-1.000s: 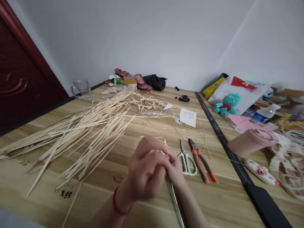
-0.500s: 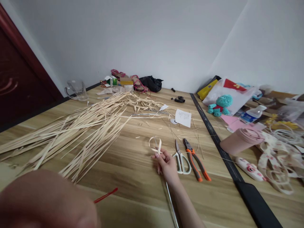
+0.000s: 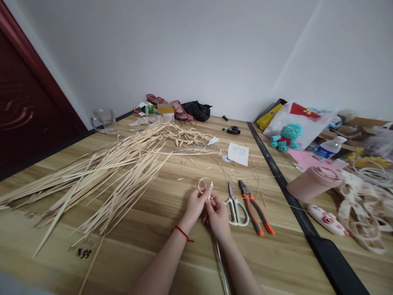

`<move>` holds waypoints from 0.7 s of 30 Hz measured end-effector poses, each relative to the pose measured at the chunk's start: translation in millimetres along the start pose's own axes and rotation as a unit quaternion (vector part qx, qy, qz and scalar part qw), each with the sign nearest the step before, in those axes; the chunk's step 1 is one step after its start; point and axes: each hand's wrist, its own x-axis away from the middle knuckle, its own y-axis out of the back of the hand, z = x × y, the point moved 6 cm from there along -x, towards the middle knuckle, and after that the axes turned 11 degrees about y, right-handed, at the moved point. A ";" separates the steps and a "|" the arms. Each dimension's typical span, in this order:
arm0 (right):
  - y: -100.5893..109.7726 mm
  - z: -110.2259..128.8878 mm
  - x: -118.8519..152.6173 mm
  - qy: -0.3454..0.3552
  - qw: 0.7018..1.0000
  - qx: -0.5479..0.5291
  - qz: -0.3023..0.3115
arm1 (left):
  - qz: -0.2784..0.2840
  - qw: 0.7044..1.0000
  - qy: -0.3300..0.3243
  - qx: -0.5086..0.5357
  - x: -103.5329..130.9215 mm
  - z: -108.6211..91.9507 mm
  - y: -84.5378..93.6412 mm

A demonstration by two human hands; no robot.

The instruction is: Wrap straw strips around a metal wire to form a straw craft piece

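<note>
My left hand (image 3: 196, 203), with a red cord round its wrist, pinches a pale, flat plant-fibre strip (image 3: 201, 183) that is bent into a small loop. Close against it, my right hand (image 3: 218, 213) is closed on the strip's lower part and on a thin metal wire (image 3: 221, 262). The wire runs from under the right hand toward the near table edge; its tip shows by the loop. Fingers hide how strip and wire meet. White-handled scissors (image 3: 236, 207) lie just right of my right hand, beside orange-handled pliers (image 3: 256, 209).
Long pale strips (image 3: 123, 172) spread over the table's left side. A glass mug (image 3: 106, 121) stands at the back left. A paper note (image 3: 238, 154) lies beyond the scissors. Rightward are a pink roll (image 3: 313, 182), a crocheted turquoise toy (image 3: 288, 137) and a plastic bottle (image 3: 330, 147).
My left hand came from the near left, close to the camera, to the strip beside my right hand. The loop is now smaller. My right hand stays in nearly the same place.
</note>
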 end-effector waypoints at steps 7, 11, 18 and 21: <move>-2.4 1.0 3.4 -0.022 0.999 0.017 0.019 | 0.088 0.986 0.077 0.119 -4.6 -4.3 1.0; 2.5 -0.4 4.9 -0.037 0.997 0.062 0.017 | 0.107 0.975 0.086 0.175 -6.5 -8.8 7.5; 25.1 14.5 0.1 0.020 0.977 0.203 -0.057 | 0.101 0.960 0.140 0.218 -11.8 -9.7 22.0; 28.0 26.8 2.3 0.039 0.973 0.221 -0.060 | 0.102 0.955 0.144 0.238 -12.5 -14.7 28.8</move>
